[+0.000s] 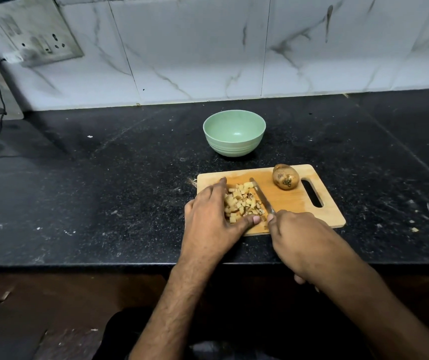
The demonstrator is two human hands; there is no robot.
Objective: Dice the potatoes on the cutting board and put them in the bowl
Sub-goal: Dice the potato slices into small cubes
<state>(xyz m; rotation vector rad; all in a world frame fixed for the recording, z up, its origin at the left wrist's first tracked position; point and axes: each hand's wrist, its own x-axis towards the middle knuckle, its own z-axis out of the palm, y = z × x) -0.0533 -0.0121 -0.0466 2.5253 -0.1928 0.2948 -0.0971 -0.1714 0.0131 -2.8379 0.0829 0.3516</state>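
Note:
A wooden cutting board point(294, 201) lies near the counter's front edge. On its left half sits a pile of diced potato point(242, 202). My left hand point(208, 216) cups the pile from the left, fingers straight and thumb along its near side. My right hand point(296, 232) grips the handle of a knife point(261, 194), whose blade lies against the pile's right side. A whole unpeeled potato point(285, 176) rests at the board's far right, beside the handle slot. The pale green bowl point(234, 133) stands empty behind the board.
The black stone counter point(104, 178) carries scattered crumbs. A marble-tiled wall point(208, 48) backs it, with a socket plate point(39, 35) at upper left and a black cable point(0, 100) hanging down to the counter's far left.

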